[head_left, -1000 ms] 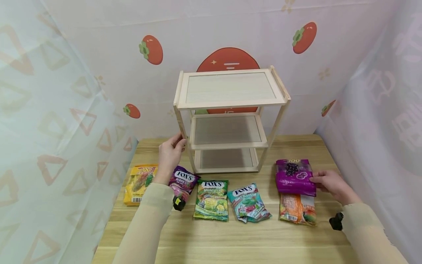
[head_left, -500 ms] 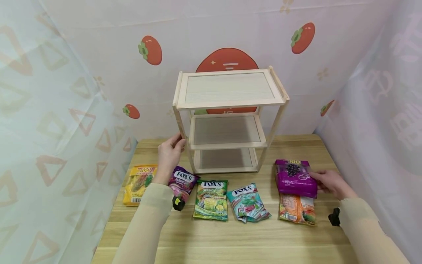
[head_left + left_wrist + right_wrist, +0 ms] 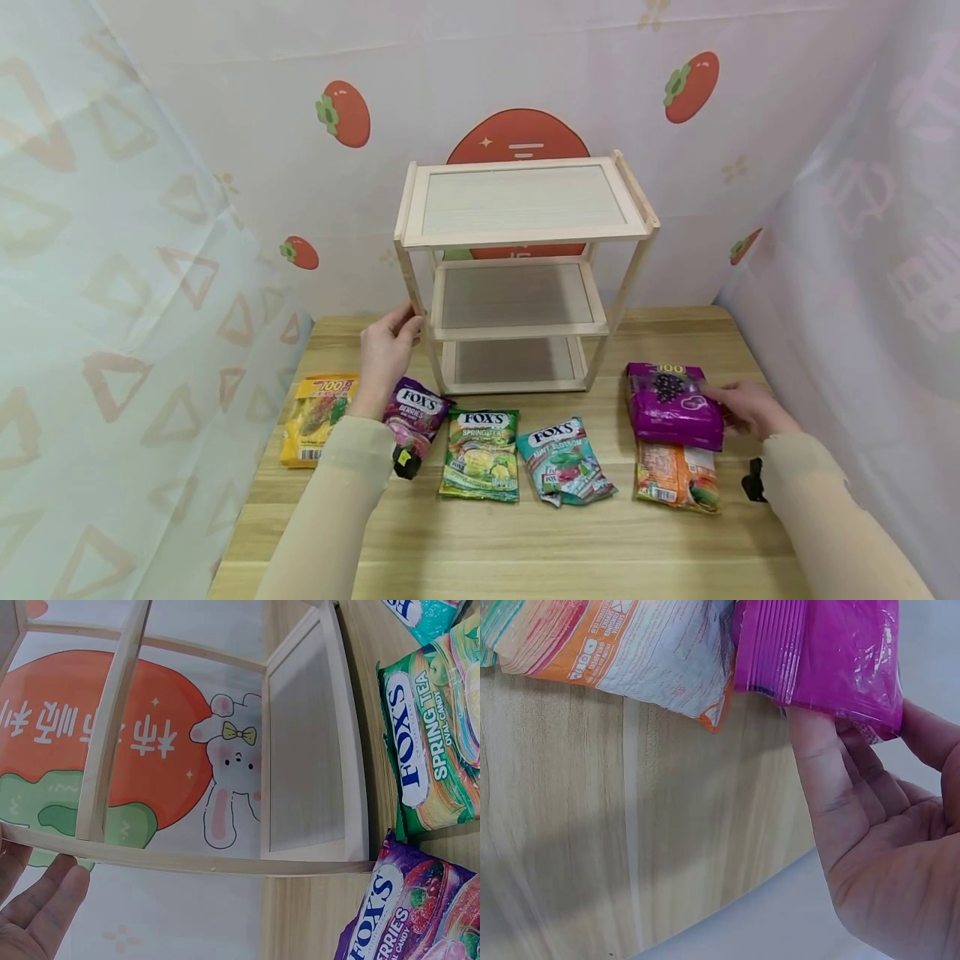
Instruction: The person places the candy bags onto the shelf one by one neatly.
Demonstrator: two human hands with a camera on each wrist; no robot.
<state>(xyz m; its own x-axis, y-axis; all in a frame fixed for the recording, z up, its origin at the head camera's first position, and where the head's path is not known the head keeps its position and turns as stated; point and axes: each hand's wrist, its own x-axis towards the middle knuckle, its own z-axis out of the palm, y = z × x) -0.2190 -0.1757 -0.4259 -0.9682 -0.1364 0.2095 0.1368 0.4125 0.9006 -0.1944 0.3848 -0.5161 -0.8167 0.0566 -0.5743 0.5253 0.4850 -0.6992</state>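
Note:
A small three-tier wooden shelf [image 3: 517, 332] stands at the back of the table. My left hand [image 3: 386, 350] holds its left front post between thumb and fingers; in the left wrist view the fingertips [image 3: 73, 879] are against the post. On the right, my right hand [image 3: 750, 406] pinches the right edge of a purple candy bag [image 3: 671, 408] with a dark berry picture. The right wrist view shows fingers beneath the purple bag [image 3: 840, 660] and the thumb at its edge. Its lower side overlaps an orange candy bag [image 3: 677, 475].
Along the table [image 3: 570, 550] lie a yellow candy bag [image 3: 315, 421], a purple Fox's Berries bag [image 3: 416, 412], a green Fox's Spring Tea bag [image 3: 480, 457] and a teal Fox's bag [image 3: 566, 461]. Printed cloth walls [image 3: 150, 250] enclose the back and sides.
The right hand and the right edge of the purple bag have shifted slightly, the bag's lower right corner moving a little right and down. The left hand stays at the shelf post.

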